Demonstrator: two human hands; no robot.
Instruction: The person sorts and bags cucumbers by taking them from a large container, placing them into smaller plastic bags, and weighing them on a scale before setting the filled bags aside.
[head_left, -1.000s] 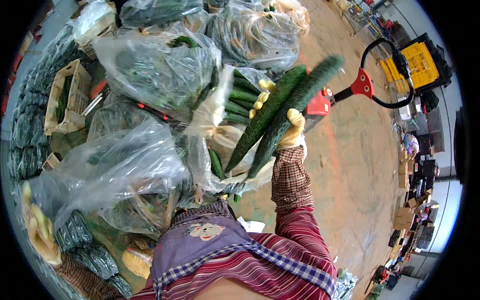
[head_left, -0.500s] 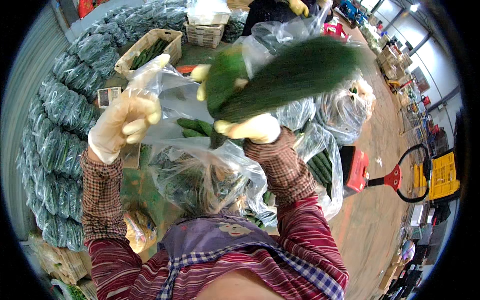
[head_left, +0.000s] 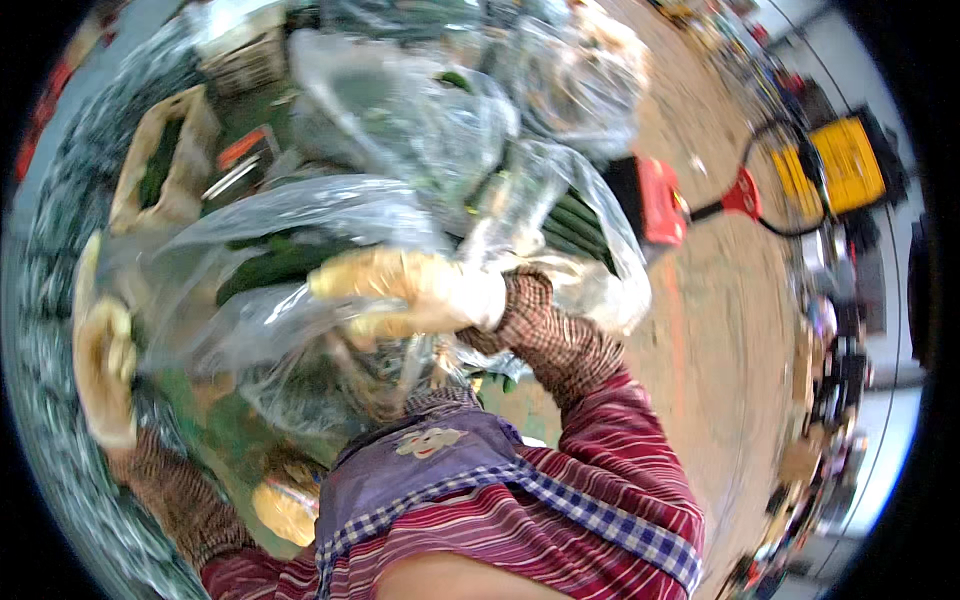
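A large clear plastic bag (head_left: pixel 300 215) is stretched across in front of me, with dark green cucumbers (head_left: pixel 265 265) inside. At its far left side, my left hand (head_left: pixel 105 365), in a pale glove, has its fingers curled on the bag's edge. My right hand (head_left: pixel 410 290), also gloved, lies over the bag's near right part beside the cucumbers. Its fingers are stretched out and spread, slightly smeared by motion, and nothing shows in them. Another clear bag (head_left: pixel 320 385) sits below, close to my apron.
Filled clear bags (head_left: pixel 400 110) stand beyond, and an open bag of cucumbers (head_left: pixel 575 230) lies to the right. A beige crate (head_left: pixel 195 180) with cucumbers is at the far left. Stacked bags line the left side. A red pallet-jack (head_left: pixel 655 200) stands right; a yellow crate (head_left: pixel 845 165) is behind it.
My right hand has let go of the cucumbers it carried; cucumbers now lie in the bag. My left hand has moved left and down. The view has turned to the right.
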